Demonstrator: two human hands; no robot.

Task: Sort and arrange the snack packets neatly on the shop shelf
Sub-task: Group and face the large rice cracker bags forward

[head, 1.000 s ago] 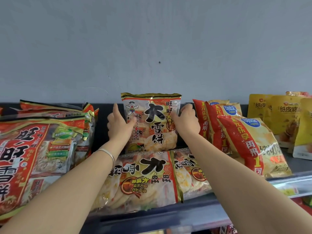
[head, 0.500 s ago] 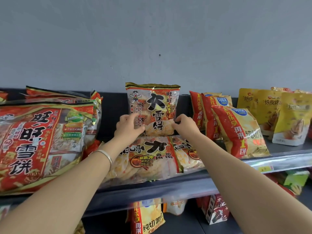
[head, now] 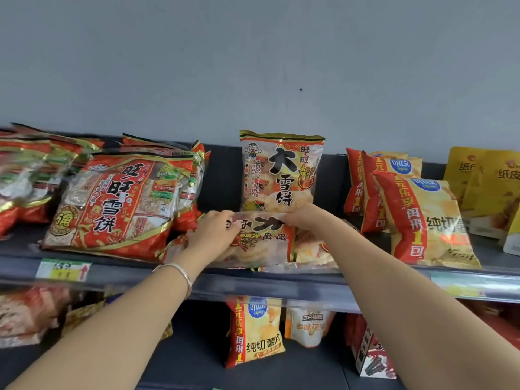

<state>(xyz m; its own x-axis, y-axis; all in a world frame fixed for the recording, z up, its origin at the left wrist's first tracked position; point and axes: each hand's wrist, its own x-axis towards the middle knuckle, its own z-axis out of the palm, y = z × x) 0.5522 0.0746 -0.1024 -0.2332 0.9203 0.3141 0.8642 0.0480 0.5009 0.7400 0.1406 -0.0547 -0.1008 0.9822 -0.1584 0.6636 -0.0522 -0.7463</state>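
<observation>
Soft, even light is falling on the grey wall (head: 253, 57), giving only faint shadows. The lower shelf (head: 183, 361) is sitting much dimmer. The far-left packets (head: 25, 175) and the price tag (head: 63, 270) are smearing with blur, text unreadable. Wide-angle lens is bowing the upper shelf edge (head: 281, 288) toward both sides. Foil on the big red packet (head: 118, 201) is glinting slightly.

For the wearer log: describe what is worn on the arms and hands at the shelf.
Both forearms are bare, with no sleeves in view. The left wrist carries a thin, plain silver-coloured bangle; the right wrist carries nothing. The left hand and right hand are ungloved, and no rings show.
</observation>
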